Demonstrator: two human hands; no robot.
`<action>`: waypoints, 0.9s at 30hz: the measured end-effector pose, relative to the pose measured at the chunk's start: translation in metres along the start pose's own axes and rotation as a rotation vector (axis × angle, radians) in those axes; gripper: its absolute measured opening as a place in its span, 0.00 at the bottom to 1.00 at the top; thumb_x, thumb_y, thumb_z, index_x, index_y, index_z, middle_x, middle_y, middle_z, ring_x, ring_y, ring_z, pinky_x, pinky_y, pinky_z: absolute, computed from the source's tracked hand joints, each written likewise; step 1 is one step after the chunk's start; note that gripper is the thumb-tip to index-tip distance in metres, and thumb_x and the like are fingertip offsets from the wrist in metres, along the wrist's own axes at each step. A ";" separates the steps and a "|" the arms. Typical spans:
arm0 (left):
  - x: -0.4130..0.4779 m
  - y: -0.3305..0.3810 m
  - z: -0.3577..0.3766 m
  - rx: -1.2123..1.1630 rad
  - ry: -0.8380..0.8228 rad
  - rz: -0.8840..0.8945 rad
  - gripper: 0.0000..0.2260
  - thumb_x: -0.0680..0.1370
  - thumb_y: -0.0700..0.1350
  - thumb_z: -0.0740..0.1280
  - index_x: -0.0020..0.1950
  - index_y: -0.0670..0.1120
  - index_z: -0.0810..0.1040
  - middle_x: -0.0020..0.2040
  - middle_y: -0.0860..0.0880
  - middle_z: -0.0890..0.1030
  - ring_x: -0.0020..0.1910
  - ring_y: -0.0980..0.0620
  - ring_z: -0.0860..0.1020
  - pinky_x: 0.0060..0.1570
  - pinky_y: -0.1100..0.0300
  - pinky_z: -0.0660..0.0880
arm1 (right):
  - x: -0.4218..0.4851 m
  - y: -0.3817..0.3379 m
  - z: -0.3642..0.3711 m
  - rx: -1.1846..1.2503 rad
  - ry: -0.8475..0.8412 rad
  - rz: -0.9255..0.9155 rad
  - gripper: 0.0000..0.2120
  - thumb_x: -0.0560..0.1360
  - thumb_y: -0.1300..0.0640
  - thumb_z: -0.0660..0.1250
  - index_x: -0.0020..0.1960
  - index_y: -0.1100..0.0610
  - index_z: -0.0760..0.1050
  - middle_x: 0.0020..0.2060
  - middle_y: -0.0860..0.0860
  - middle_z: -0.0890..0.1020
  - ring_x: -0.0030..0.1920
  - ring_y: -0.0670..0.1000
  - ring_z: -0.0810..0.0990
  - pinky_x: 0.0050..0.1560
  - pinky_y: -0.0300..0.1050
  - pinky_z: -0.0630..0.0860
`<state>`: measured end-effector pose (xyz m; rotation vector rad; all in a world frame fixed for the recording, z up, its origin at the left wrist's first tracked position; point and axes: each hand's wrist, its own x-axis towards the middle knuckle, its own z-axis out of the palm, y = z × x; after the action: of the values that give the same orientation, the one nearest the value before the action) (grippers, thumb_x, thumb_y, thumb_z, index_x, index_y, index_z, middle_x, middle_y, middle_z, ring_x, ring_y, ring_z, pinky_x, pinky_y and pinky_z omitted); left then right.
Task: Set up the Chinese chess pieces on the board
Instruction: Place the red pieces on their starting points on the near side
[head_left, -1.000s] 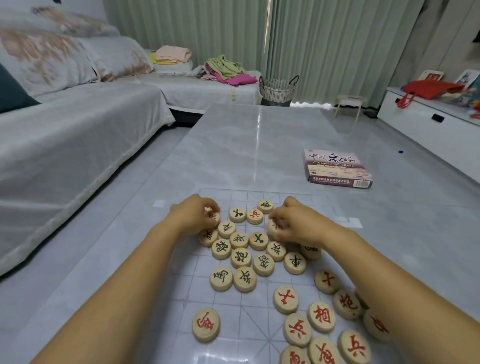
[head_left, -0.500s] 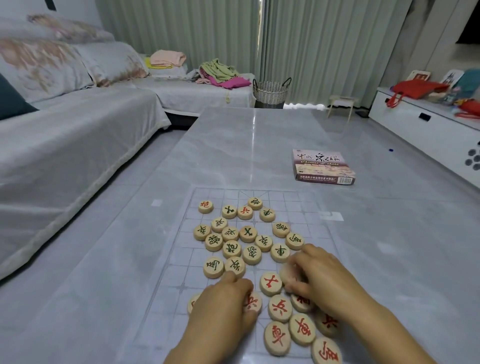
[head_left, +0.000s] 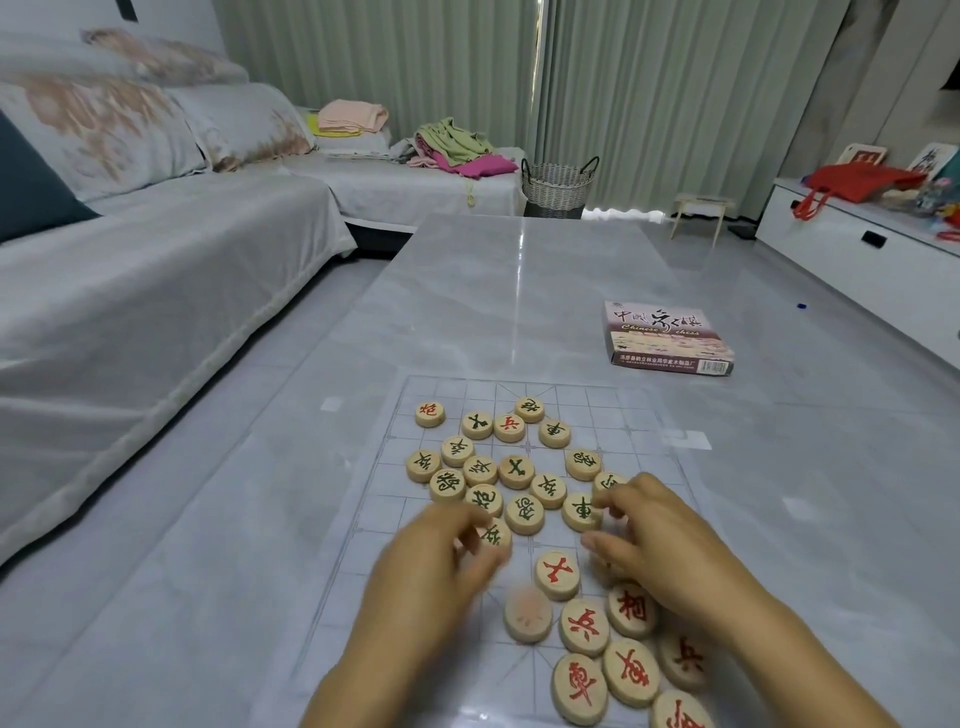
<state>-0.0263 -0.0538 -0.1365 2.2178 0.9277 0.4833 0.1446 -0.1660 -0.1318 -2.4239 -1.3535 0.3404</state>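
Lengthwise ahead, board (head_left: 644, 415), pieces (head_left: 524, 514) flat face-up, left hand (head_left: 441, 566), right hand (head_left: 665, 551) over them

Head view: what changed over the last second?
Both hands drew back from the far green pieces to the red pieces, then came forward again. The left hand now overlaps a green piece, and the right hand reaches the green 車 piece. One red piece is blurred, moving. The chess box stayed.

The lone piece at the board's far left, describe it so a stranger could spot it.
On the grey table lies a clear gridded board crowded with round wooden pieces. At the cluster's far left corner sits the lone piece. It touches no other piece, and its character is red while its nearest neighbours are green.
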 end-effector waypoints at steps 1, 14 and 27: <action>0.010 -0.008 -0.007 -0.042 0.093 -0.015 0.10 0.74 0.49 0.68 0.55 0.52 0.77 0.46 0.56 0.77 0.37 0.59 0.73 0.41 0.66 0.70 | 0.006 -0.002 -0.002 0.011 0.022 -0.009 0.19 0.76 0.44 0.61 0.64 0.48 0.69 0.58 0.45 0.70 0.56 0.45 0.71 0.54 0.39 0.70; 0.179 -0.080 -0.012 0.373 -0.084 0.032 0.19 0.78 0.44 0.60 0.70 0.51 0.68 0.70 0.47 0.68 0.67 0.44 0.68 0.67 0.49 0.66 | 0.146 -0.042 0.022 -0.305 -0.060 -0.031 0.16 0.76 0.51 0.62 0.60 0.59 0.70 0.60 0.57 0.70 0.56 0.58 0.73 0.46 0.46 0.68; 0.056 -0.018 -0.038 0.155 -0.124 0.118 0.13 0.73 0.43 0.68 0.57 0.48 0.76 0.47 0.53 0.77 0.48 0.53 0.76 0.49 0.62 0.72 | 0.048 -0.030 -0.006 0.109 0.005 -0.101 0.19 0.73 0.48 0.66 0.62 0.51 0.70 0.57 0.46 0.74 0.54 0.47 0.74 0.55 0.42 0.72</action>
<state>-0.0178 0.0130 -0.1181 2.4228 0.7960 0.3329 0.1486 -0.1121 -0.1159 -2.2579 -1.4117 0.3715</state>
